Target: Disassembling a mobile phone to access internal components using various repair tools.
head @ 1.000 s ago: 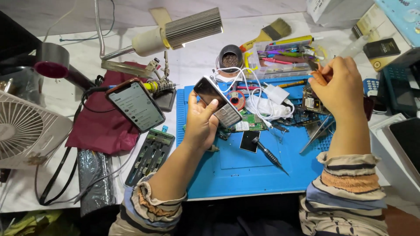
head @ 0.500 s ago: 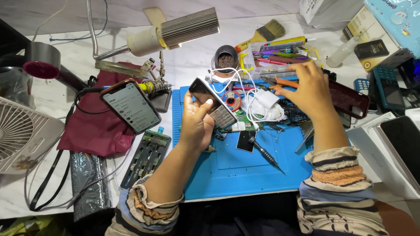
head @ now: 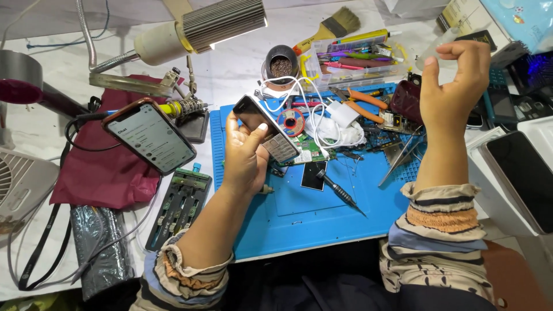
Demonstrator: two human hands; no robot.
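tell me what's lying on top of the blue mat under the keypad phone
Below the keypad phone in the left hand, the blue mat carries a green circuit board, a small dark screen and a screwdriver. The hand covers whatever lies directly beneath it.

1. The right hand (head: 452, 86) has lifted off the cluttered tools at centre right of the frame, now raised at upper right.
2. Its fingers have curled loosely, palm empty.
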